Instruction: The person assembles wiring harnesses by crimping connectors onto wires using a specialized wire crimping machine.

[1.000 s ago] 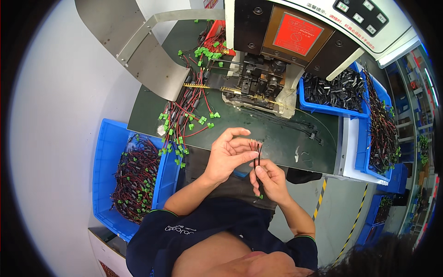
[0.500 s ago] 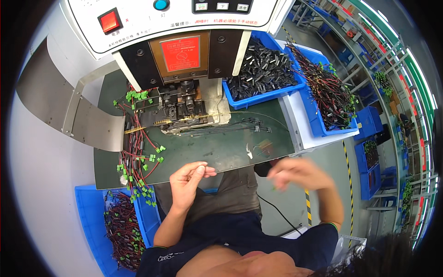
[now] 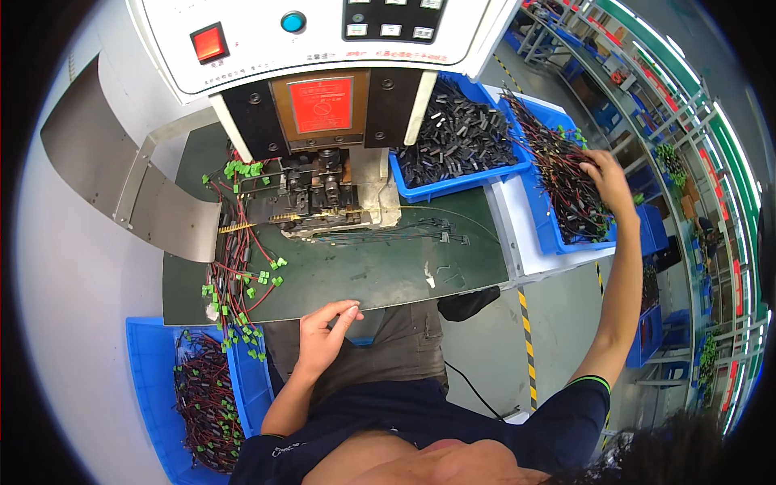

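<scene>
At the front edge of the green worktop, my left hand point(image 3: 325, 334) is closed, its thumb and fingertips drawn together. Whatever is between them, if anything, is too small to make out. My right hand point(image 3: 606, 179) reaches to the far right, over the blue bin point(image 3: 553, 233) of wire leads point(image 3: 566, 182). Its fingers are slightly apart and curve down at the leads, which are red and black with green connectors. In front of me stands a white press machine point(image 3: 323, 44) with a metal crimping die point(image 3: 323, 190) beneath it.
A blue bin of black plastic sleeves point(image 3: 457, 133) sits right of the press. Leads with green connectors point(image 3: 234, 283) lie along the worktop's left side, beside a curved metal guide point(image 3: 174, 214). Thin black cables point(image 3: 404, 230) lie before the die. A blue crate point(image 3: 153, 380) stands lower left.
My right hand has swung from beside the worktop's front edge out to the bin of leads at the right. My left hand has stayed nearly in place, fingers still together.
</scene>
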Available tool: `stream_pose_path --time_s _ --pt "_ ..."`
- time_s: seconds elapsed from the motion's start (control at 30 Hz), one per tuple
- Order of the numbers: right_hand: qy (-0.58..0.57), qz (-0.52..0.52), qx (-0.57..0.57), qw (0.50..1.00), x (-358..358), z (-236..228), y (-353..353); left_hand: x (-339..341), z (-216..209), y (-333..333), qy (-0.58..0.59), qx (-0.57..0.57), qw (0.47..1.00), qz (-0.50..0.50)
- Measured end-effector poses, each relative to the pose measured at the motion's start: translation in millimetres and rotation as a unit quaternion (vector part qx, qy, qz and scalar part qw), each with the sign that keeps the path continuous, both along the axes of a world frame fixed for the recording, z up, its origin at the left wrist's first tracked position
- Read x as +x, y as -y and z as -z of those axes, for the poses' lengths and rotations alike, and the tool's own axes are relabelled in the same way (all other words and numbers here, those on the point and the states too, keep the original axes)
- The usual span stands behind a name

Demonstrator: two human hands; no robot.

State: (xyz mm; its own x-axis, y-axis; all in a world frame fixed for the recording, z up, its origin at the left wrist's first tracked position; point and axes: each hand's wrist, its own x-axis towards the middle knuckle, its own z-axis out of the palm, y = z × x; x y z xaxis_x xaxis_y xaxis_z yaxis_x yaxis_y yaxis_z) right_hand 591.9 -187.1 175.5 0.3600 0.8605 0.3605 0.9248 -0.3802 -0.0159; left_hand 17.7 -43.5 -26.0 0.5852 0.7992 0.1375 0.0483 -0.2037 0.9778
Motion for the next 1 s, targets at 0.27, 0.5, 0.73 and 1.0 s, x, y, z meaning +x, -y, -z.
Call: stream_pose_path --time_s 0.27,0.5,0.73,1.0 --pt "-0.025 -0.003 0.107 0.994 40 44 2 -39 -8 3 -0.043 0.145 0.983 -0.104" --pt "0.077 -0.07 0.203 0.974 -12 36 2 -96 -26 -35 -0.2 0.301 0.877 -0.316" --pt "-0.015 -0.351 0.074 0.933 -221 120 -45 -166 3 -185 -0.326 0.22 0.826 -0.403" --pt "-0.014 -0.356 0.095 0.93 -334 183 -129 -166 32 -212 -0.19 0.122 0.889 -0.399"
